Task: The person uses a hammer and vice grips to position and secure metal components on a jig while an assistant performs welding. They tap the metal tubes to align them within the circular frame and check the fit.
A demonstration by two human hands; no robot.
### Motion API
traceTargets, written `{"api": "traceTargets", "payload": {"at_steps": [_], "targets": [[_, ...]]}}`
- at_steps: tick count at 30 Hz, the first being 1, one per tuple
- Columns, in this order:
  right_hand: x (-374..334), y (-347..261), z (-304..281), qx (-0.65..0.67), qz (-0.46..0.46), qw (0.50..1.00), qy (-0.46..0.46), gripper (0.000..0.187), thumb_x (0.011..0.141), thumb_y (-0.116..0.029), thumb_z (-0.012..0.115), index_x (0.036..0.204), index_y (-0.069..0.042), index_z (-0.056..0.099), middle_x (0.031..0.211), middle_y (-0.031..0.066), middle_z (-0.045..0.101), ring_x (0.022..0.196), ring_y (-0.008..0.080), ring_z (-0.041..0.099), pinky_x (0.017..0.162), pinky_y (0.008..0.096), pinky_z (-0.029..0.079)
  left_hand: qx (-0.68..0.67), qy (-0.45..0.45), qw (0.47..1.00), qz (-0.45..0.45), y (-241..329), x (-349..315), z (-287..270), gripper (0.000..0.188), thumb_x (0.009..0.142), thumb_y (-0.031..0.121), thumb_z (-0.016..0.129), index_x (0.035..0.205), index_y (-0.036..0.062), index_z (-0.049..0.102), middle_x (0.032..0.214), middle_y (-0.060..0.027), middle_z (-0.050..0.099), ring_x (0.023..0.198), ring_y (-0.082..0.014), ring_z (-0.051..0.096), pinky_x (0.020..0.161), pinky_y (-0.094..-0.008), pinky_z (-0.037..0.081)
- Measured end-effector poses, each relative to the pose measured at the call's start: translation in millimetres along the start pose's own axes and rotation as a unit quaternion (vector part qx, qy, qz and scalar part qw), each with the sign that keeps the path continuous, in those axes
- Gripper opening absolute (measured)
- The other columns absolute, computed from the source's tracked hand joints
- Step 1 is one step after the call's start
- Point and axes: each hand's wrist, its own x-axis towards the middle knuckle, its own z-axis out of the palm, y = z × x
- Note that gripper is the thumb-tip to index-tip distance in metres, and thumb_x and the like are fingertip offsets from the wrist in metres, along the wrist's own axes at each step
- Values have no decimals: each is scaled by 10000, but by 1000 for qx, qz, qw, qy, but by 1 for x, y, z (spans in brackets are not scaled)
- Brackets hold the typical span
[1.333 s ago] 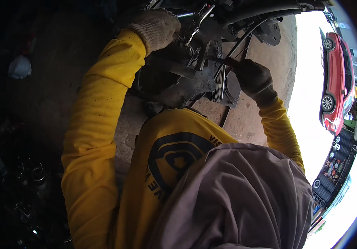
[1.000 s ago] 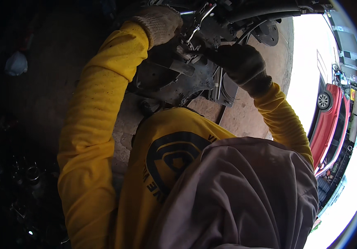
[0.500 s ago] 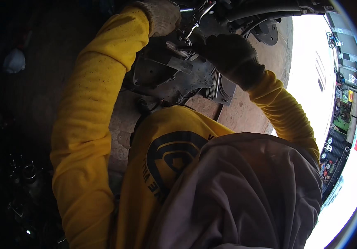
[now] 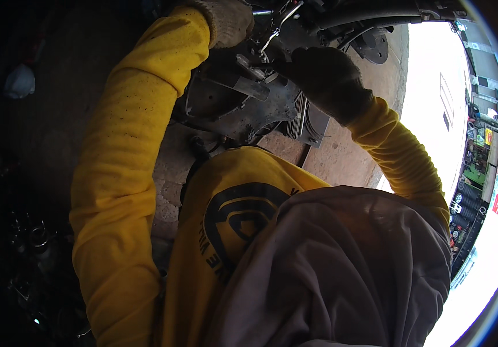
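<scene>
At the top, my left hand (image 4: pixel 229 23), in a grubby knit glove, is curled closed beside a short shiny rod (image 4: pixel 262 12). What sits inside its fingers is hidden. My right hand (image 4: pixel 331 81) wears a dark glove, and its fingers press together at the end of a dark bar-like piece (image 4: pixel 263 65); shadow hides what they grip. Between both hands stands a bright metal lever-shaped piece (image 4: pixel 281 26), perhaps a tool. Below it lies a flat metal strip (image 4: pixel 251 89) over a dark, dirty metal plate (image 4: pixel 217 95), part of a machine or vehicle.
A thick black tube (image 4: pixel 370 13) crosses the upper right, near a round plate with holes (image 4: pixel 376 49). Thin rods (image 4: pixel 301 118) stand by the plate. A white bundle (image 4: pixel 19 81) lies at the left. Dark metal parts (image 4: pixel 38 237) sit lower left. Tyres (image 4: pixel 466 202) line the far right.
Both hands keep almost the same place; my right hand has moved very slightly right. The whole view has shifted a little.
</scene>
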Motion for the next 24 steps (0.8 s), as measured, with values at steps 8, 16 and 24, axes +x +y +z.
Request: {"api": "traceTargets", "payload": {"at_steps": [8,16,24], "targets": [[7,10,-5,44,10,998,38,433,881,-142,664,1283,-301,688,839,-21,592,781,158,650,669,298,557,242,-106,953,150,-5,14,-4,295,939,241,618,1124,67,768,1196,-123,739,1157,-300,676,1019,-403,513],[-12,7,-9,61,11,997,-53,442,860,-117,679,1260,-304,708,811,-15,580,767,165,646,666,298,555,-19,-36,998,-47,6,-7,-11,293,1028,217,566,1271,145,713,1254,-93,708,1208,-265,654,1066,-418,519],[-95,36,-5,235,132,960,-79,290,1018,-130,578,1291,-168,670,1042,65,723,780,211,700,670,326,586,-16,-25,998,-60,9,-2,-7,287,1004,193,576,1241,159,734,1242,-85,714,1204,-267,656,1072,-420,514]]}}
